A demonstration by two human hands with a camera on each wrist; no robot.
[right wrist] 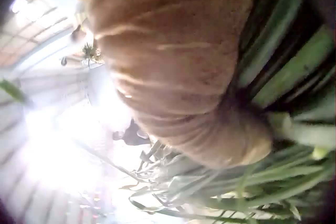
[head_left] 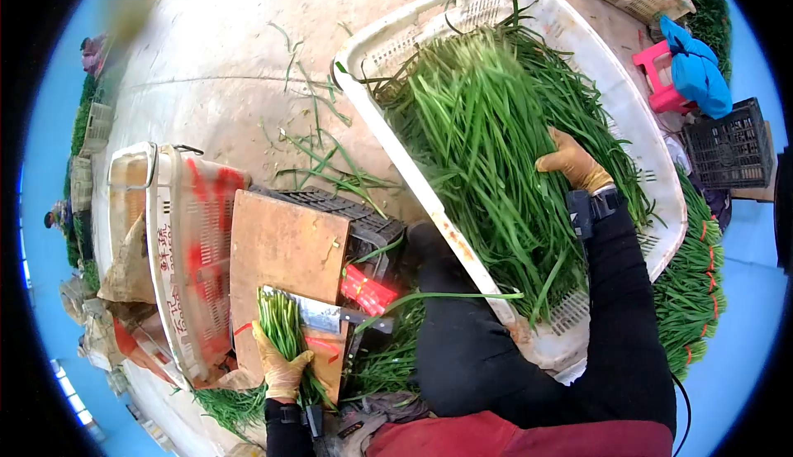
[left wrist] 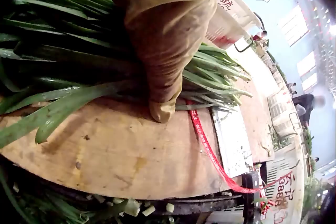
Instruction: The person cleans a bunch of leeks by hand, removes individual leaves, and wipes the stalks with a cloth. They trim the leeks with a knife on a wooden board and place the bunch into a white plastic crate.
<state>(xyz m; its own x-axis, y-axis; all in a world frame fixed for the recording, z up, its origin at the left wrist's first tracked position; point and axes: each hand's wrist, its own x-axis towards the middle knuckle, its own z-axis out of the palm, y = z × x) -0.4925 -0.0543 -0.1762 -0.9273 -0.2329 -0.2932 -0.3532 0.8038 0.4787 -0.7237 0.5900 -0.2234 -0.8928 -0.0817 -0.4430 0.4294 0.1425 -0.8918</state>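
Note:
My gloved left hand (head_left: 281, 364) grips a bunch of garlic chives (head_left: 279, 321) over a wooden board (head_left: 289, 238). In the left wrist view its thumb (left wrist: 165, 85) presses down across the leaves, and the pale cut ends point away from the wrist. A broad knife (head_left: 320, 315) lies on the board, its blade partly beneath the bunch. My gloved right hand (head_left: 574, 161) is in the large heap of chives (head_left: 479, 118) in a white plastic crate (head_left: 607, 60). In the right wrist view its thumb (right wrist: 236, 140) curls over some leaves; the other fingertips are hidden.
Red ties (head_left: 369, 289) sit beside the board, which rests on a black crate (head_left: 347, 209). White baskets (head_left: 194, 250) stand at the left. Tied chive bundles (head_left: 690, 292) line the right side. A pink stool (head_left: 661, 77) with blue cloth stands beyond. Loose leaves (head_left: 330, 155) litter the floor.

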